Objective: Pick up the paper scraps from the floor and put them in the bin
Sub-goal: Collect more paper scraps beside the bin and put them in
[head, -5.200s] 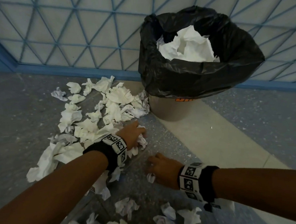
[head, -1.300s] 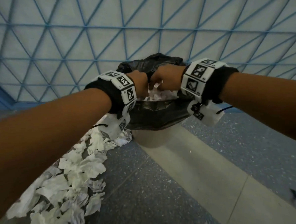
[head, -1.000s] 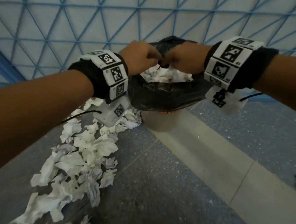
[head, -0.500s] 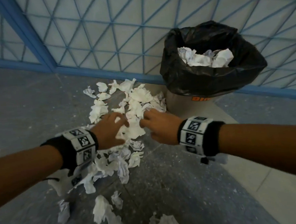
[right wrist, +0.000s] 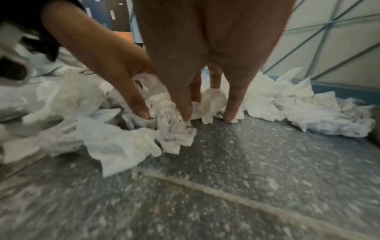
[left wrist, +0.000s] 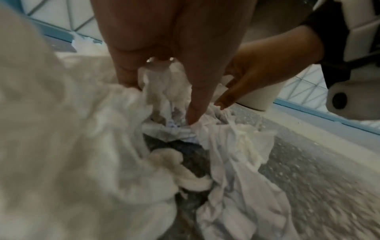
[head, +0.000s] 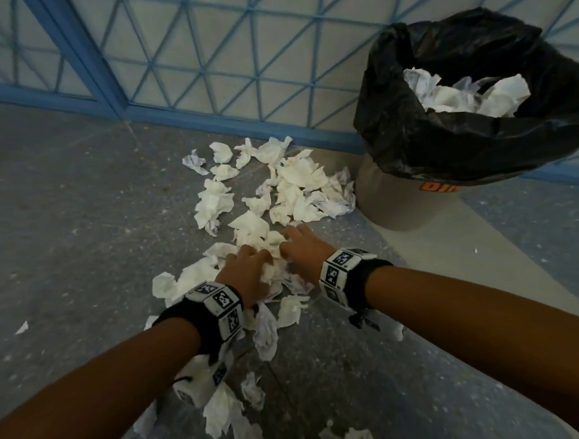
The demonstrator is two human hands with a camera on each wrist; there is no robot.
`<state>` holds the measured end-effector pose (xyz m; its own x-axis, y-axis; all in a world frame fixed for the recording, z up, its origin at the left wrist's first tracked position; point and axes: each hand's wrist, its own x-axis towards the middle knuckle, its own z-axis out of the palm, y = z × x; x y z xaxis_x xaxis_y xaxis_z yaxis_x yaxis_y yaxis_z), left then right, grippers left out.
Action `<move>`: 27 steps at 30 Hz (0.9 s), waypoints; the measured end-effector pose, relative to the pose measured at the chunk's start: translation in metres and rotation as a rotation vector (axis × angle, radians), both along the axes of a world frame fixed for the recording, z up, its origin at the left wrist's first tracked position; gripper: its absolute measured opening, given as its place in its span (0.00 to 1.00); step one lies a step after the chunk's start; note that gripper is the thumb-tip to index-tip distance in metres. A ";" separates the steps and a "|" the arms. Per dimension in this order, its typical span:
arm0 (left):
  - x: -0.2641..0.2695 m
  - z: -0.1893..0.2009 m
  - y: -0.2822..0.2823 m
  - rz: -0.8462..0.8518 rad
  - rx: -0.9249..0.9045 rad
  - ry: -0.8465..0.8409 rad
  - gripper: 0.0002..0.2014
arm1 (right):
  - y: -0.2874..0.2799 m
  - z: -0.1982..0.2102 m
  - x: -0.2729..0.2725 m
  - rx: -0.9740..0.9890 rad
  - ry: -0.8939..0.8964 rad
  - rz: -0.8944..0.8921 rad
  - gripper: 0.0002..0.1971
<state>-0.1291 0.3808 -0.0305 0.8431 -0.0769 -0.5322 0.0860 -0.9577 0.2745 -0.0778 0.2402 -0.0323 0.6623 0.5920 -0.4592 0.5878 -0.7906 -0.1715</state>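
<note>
Crumpled white paper scraps [head: 293, 185] lie in a loose pile on the grey floor left of the bin [head: 402, 209]. The bin wears a black bag [head: 446, 148] and holds more crumpled paper [head: 460, 97]. Both hands are down on the near part of the pile, side by side. My left hand [head: 250, 266] reaches into the scraps with straight fingers; in the left wrist view a scrap [left wrist: 164, 91] sits between its thumb and fingers [left wrist: 195, 105], which stand apart. My right hand [head: 292, 239] touches scraps [right wrist: 174, 128] with straight fingertips [right wrist: 186, 113], gripping nothing.
A blue lattice wall [head: 237, 53] with a blue base rail runs behind the pile and bin. More scraps [head: 222, 410] lie under my left forearm and near the bottom edge. A pale floor strip [head: 487, 258] runs from the bin towards the right.
Both hands dropped from above the bin, where they let paper go, down to the floor pile. In the last half second they sank lower into the scraps.
</note>
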 end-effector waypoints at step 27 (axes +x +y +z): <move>0.072 0.237 -0.069 0.172 -0.902 -0.321 0.10 | -0.116 0.241 0.023 0.903 -0.303 -0.538 0.07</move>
<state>-0.0567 0.3118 0.2067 0.9756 -0.2055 -0.0769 -0.0018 -0.3577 0.9338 -0.0549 0.1237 0.2083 0.9474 0.2282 0.2244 0.3189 -0.6117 -0.7240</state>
